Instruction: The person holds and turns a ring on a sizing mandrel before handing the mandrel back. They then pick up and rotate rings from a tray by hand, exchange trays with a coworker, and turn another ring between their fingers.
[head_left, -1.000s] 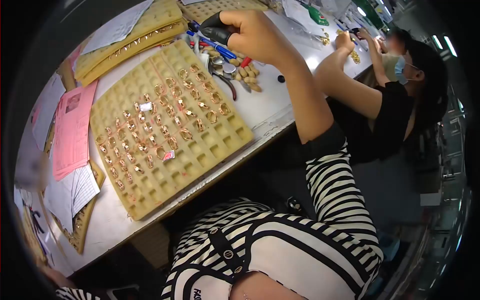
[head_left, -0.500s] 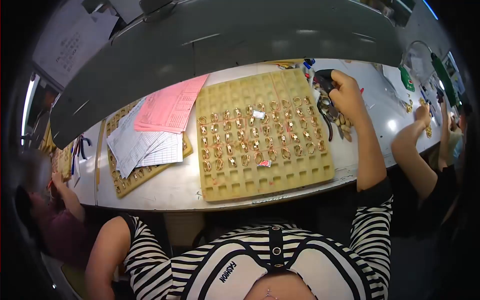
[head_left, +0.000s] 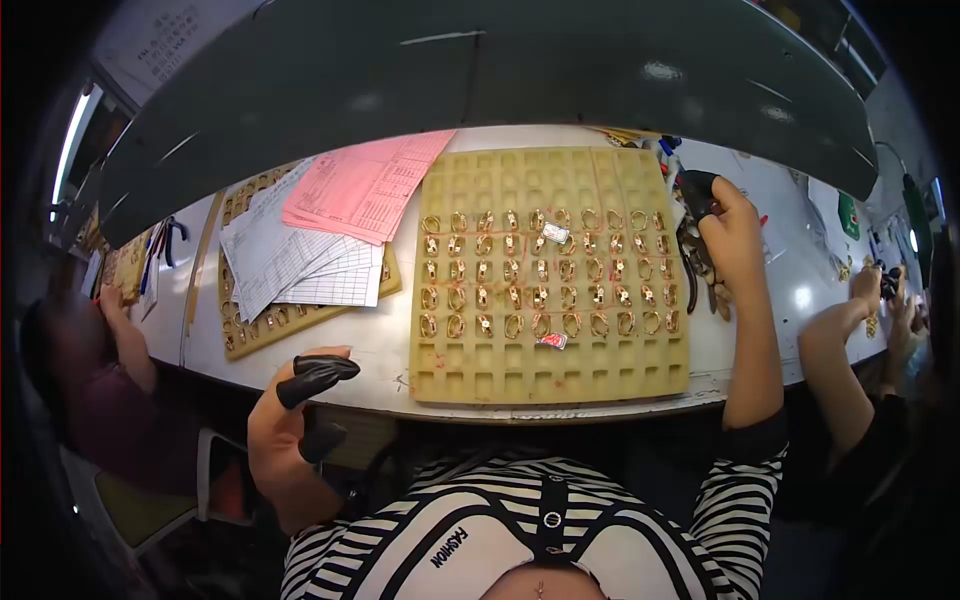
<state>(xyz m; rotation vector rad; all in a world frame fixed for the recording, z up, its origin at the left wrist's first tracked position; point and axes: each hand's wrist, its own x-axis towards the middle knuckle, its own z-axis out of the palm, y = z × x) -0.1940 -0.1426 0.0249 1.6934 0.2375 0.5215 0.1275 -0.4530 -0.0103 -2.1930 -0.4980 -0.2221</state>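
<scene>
A yellow slotted tray (head_left: 480, 385) lies on the white table, with rows of gold rings (head_left: 540, 270) standing in its slots. Among the rings are a small white tag (head_left: 555, 232) and a red-and-white tag (head_left: 551, 341). My left hand (head_left: 300, 420), with black covers on thumb and finger, is at the table's front edge, left of the tray. Its thumb and fingers are apart, with nothing between them. My right hand (head_left: 725, 225), also with black finger covers, is at the tray's right side over pliers and small tools. Its fingertips are bent together; what they hold, if anything, is hidden.
Pink sheets (head_left: 365, 185) and white forms (head_left: 300, 255) overlap a second ring tray (head_left: 392, 275) on the left. A dark panel (head_left: 480, 80) hangs above the table. People sit at both sides. Pliers (head_left: 172, 240) stand at far left; a green item (head_left: 848, 215) lies at right.
The view has swung left and levelled over the tray. My left hand has come up into view at the table edge. My right hand stays by the tools at the tray's right.
</scene>
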